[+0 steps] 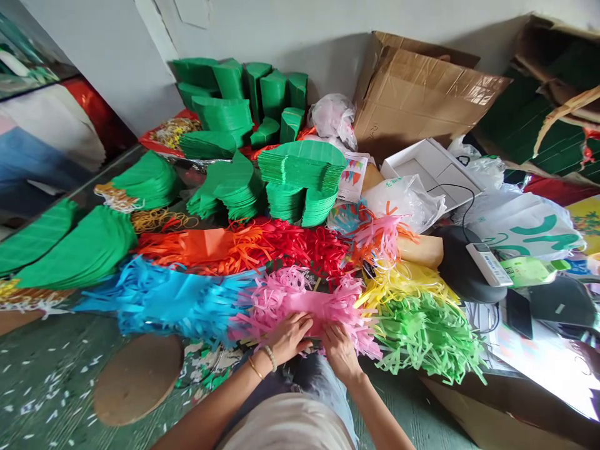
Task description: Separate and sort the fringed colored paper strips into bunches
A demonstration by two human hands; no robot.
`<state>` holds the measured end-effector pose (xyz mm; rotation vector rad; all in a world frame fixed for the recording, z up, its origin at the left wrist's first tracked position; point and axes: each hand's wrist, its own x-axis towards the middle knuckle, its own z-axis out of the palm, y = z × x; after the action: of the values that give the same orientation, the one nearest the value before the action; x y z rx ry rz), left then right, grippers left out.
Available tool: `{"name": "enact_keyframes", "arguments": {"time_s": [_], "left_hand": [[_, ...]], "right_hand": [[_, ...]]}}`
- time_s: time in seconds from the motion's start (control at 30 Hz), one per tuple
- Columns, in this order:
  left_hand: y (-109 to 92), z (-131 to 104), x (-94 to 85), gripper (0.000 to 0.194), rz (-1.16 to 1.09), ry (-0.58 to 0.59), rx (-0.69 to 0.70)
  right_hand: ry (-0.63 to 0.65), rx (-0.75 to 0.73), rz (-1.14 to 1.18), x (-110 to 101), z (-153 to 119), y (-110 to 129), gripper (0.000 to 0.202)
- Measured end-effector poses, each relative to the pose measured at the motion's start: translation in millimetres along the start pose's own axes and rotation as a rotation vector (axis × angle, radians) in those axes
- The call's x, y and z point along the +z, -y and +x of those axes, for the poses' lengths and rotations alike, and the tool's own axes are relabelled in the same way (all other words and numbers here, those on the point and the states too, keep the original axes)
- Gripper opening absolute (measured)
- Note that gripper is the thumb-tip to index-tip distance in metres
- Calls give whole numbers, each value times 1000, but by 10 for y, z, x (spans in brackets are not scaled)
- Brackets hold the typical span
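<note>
Pink fringed paper [307, 303] lies at the table's front edge, with a plain middle band and cut strips at both ends. My left hand [288, 339], with bracelets on its wrist, holds the near edge of that band, fingers bent. Close beside it, my right hand [338, 353] grips the same edge farther right, its fingertips partly hidden. Blue fringed paper [173, 300] lies to the left. Light green fringed paper [422, 334] and yellow fringed paper [407, 281] are on the right. Behind the pink lie orange fringed paper [206, 247] and red fringed paper [304, 247].
Stacks of green paper pieces [300, 165] fill the back. A cardboard box [422, 87] leans by the wall, with a white box [429, 172] before it. A power strip [489, 264] and phone [519, 314] lie at right. A round stool [138, 378] stands at lower left.
</note>
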<state>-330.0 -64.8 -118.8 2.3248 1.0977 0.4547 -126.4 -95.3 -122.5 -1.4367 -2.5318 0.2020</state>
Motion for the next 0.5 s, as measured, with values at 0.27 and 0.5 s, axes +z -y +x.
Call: {"name": "enact_keyframes", "arguments": {"time_s": [0.27,0.5], "left_hand": [[103,58,26,26,27,43,86],[169,86,-15,20,11,52,115]], "right_hand": [[29,33,38,-136,124,-33,20],[-86,295,42,-188,85,-204,43]]}}
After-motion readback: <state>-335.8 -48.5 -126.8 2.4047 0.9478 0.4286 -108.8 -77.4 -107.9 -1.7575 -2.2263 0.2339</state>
